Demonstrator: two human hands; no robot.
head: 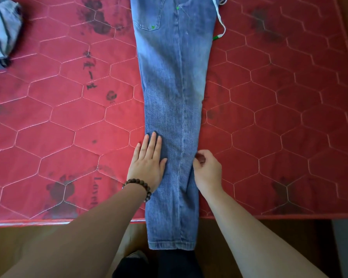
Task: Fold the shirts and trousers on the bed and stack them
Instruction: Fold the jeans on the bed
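— What is each grip doing?

— The left hand (148, 161) lies flat, fingers straight and close together, palm pressing on the left half of the jeans (175, 109) low on the leg. A dark beaded bracelet (139, 186) sits on that wrist. The right hand (206, 171) is at the right edge of the same leg, fingers curled in and pinching the denim along that edge.

— And where are the jeans?

— They are stretched lengthwise down the middle of the bed (68, 117), folded so one leg lies on top of the other, with a seam running down the centre. The waist end points away from the person and runs out of the top of the view; a back pocket (149, 15) with small green stitching shows there. The hem end hangs over the near edge of the mattress, in front of the person's legs.

— Anything beside them?

— A white drawstring with a green tip (219, 27) trails off the right side near the waist. Well apart, at the far left corner, lies a grey garment with dark stripes (2, 31), bunched or roughly folded; I cannot tell which.

— The bed itself?

— A red quilted cover with hexagon stitching and dark printed marks.
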